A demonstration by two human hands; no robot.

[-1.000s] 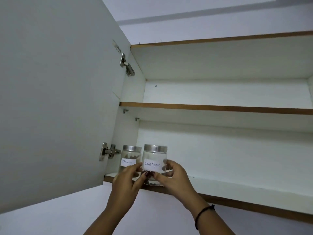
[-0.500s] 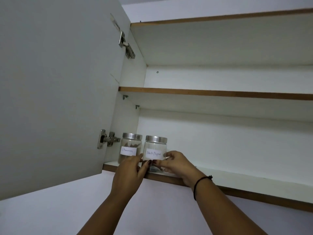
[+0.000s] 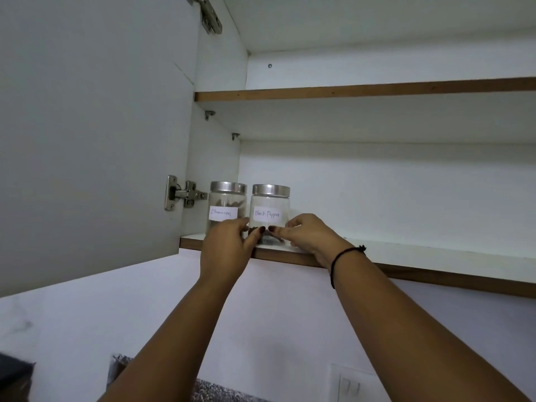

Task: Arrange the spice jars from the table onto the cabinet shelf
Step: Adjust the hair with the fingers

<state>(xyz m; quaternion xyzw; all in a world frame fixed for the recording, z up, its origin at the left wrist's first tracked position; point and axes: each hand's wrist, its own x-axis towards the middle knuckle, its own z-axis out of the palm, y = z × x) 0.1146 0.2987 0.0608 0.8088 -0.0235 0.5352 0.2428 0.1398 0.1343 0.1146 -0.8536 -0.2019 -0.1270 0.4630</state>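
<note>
Black pepper jar [image 3: 270,211] set on the cabinet shelf [image 3: 435,253]

It is grasped low by left hand [image 3: 224,250] and right hand [image 3: 309,237]; the smooth, breakable glass is judged best held round its body.

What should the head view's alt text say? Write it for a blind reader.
Both hands, left hand and right hand, grip the Black Pepper jar standing on the bottom cabinet shelf, beside the cinnamon jar. The upper shelf shows nothing on it.

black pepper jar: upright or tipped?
Upright. The Black Pepper jar stands on the bottom shelf, lid level on top, label reading straight.
</note>
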